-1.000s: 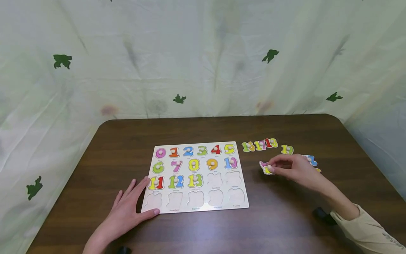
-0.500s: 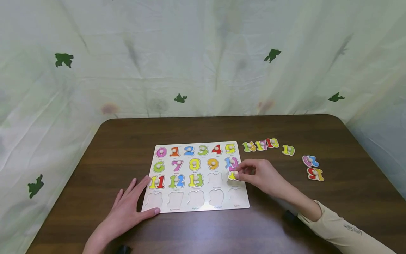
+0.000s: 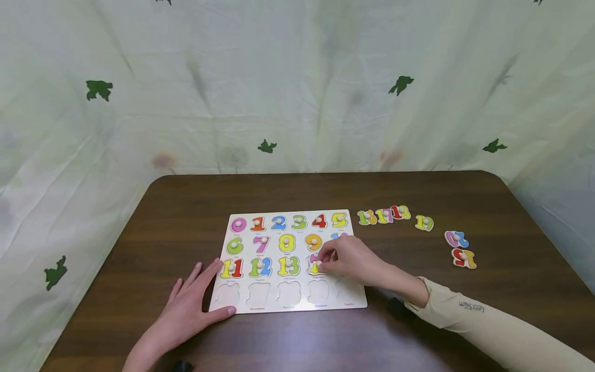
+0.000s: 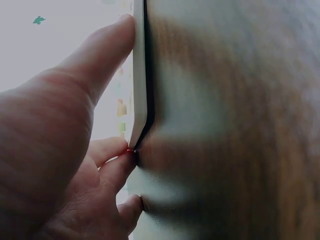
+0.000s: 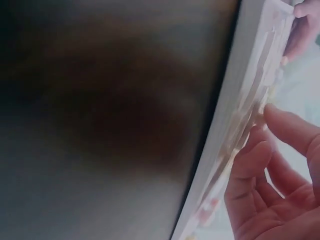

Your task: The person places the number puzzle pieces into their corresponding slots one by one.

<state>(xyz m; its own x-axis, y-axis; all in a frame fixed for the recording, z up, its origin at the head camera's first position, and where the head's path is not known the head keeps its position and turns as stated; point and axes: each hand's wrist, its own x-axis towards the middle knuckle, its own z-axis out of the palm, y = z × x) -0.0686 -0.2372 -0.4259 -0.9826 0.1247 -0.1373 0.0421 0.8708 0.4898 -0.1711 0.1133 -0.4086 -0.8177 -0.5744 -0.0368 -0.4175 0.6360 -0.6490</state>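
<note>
A white number puzzle board (image 3: 360,297) lies on the table, with knobbed pieces 0 to 13 seated in its upper rows. My left hand (image 3: 186,305) is spread at its near left corner; the thumb rests on the front edge and the fingertips touch the left side. In the left wrist view the thumb (image 4: 107,47) lies along the board's rim. Thumb and fingers of my right hand (image 3: 353,261) pinch a pink and yellow number piece (image 3: 313,264) over the fourteen recess, partly hidden by the fingertips. The right wrist view shows these fingers (image 5: 250,165) low at the board.
Right of the board lie loose pieces: a 16 (image 3: 366,217), a 17 (image 3: 385,215), a red and yellow piece (image 3: 401,212) and a 19 (image 3: 424,222). Farther right are a 20 (image 3: 456,238) and a 15 (image 3: 464,258). A pale curtain (image 3: 297,93) hangs behind the table.
My right hand has carried the pink and yellow piece leftward from the table on the right, across the board's right side, to the fourteen recess. The left hand has stayed at the corner.
</note>
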